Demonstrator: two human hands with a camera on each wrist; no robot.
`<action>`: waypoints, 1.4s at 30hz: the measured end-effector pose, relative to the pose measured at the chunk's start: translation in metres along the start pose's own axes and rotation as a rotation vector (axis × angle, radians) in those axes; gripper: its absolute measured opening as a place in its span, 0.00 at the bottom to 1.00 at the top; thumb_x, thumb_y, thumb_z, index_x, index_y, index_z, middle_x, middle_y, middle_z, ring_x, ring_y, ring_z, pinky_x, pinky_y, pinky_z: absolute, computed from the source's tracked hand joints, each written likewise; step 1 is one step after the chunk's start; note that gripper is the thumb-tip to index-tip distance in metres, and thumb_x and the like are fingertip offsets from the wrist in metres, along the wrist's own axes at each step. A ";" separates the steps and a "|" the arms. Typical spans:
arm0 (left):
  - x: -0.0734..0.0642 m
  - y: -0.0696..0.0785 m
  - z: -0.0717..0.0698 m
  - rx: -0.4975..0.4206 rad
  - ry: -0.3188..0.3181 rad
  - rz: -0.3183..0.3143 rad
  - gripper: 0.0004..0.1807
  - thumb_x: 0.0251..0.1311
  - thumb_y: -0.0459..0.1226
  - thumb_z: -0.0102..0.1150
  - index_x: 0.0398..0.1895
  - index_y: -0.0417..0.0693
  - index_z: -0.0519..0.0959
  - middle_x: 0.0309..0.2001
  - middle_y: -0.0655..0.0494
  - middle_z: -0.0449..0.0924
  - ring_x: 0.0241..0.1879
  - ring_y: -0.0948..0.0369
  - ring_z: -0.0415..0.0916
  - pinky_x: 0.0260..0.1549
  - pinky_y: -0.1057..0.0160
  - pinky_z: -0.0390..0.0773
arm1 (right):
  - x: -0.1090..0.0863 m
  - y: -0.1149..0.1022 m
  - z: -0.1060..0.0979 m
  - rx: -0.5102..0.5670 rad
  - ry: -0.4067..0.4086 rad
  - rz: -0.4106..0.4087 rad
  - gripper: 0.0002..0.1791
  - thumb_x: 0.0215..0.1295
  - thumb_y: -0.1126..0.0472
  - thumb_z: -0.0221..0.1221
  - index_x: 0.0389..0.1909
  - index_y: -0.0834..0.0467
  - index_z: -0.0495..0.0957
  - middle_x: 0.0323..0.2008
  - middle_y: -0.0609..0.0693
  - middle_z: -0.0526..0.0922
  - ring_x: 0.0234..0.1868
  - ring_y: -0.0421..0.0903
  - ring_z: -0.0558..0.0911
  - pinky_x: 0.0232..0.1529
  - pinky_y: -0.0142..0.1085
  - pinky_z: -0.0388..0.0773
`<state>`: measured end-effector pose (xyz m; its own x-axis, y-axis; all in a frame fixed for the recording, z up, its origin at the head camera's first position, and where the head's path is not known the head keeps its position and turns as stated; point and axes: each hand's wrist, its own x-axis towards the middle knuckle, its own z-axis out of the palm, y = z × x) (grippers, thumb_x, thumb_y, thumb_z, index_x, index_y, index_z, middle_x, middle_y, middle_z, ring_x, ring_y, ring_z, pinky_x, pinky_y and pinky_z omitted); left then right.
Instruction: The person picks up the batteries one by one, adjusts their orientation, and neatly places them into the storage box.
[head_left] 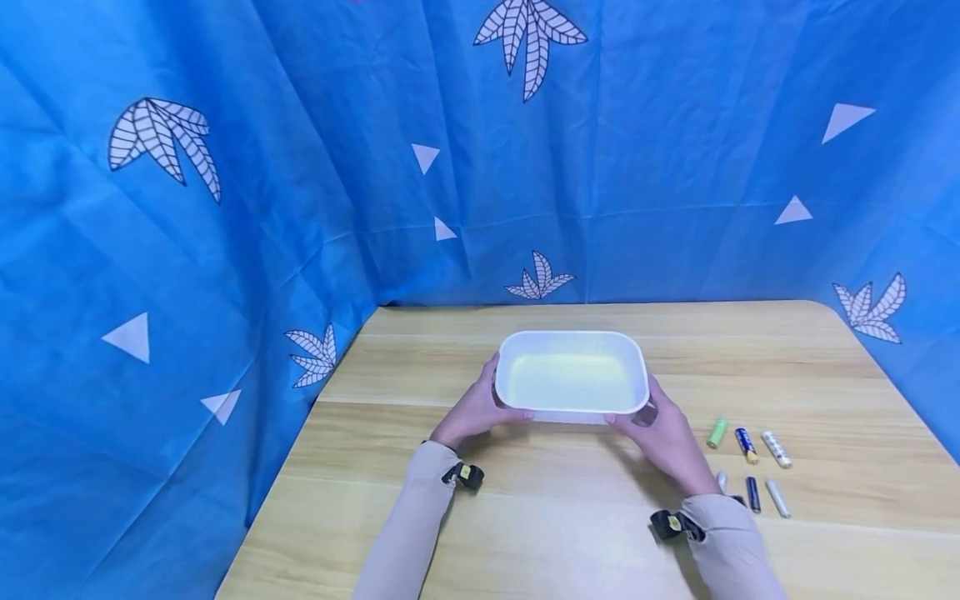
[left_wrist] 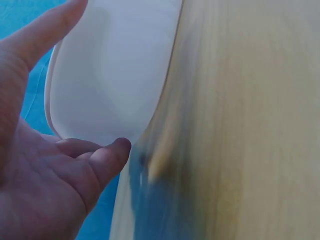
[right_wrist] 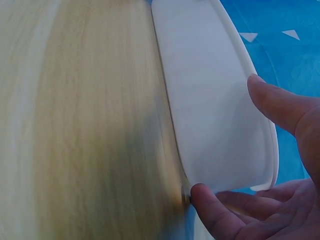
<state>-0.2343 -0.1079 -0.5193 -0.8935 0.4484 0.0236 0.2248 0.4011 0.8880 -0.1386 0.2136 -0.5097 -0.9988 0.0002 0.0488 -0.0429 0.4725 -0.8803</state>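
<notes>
A white plastic container (head_left: pixel 572 375), rectangular with rounded corners and an open top, is held between both hands near the middle of the table. My left hand (head_left: pixel 483 408) grips its left end, thumb along the front wall and fingers round the corner. At the opposite end, my right hand (head_left: pixel 663 433) grips it the same way. The wrist views show the container's smooth outer wall (left_wrist: pixel 110 70), with the right thumb (right_wrist: pixel 270 97) near the rim. Nothing is seen inside it. Whether its base touches the wood cannot be told.
Right of the right hand lie several batteries in two rows, among them a green one (head_left: pixel 717 432), a blue-and-gold one (head_left: pixel 746 446) and a dark one (head_left: pixel 753 494). The right wrist partly covers one. A blue patterned curtain (head_left: pixel 675 167) hangs behind the wooden table (head_left: pixel 862 467).
</notes>
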 end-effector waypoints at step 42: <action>-0.003 0.003 0.007 0.124 0.065 -0.078 0.74 0.44 0.66 0.77 0.85 0.69 0.35 0.78 0.53 0.65 0.74 0.54 0.68 0.75 0.44 0.66 | -0.002 -0.004 -0.013 0.002 -0.039 0.059 0.56 0.66 0.43 0.69 0.83 0.61 0.48 0.73 0.72 0.67 0.66 0.69 0.78 0.63 0.57 0.80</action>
<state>-0.2288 -0.1027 -0.5199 -0.9324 0.3613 -0.0099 0.1966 0.5300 0.8249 -0.1365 0.2237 -0.5001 -0.9997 -0.0068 -0.0217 0.0159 0.4707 -0.8822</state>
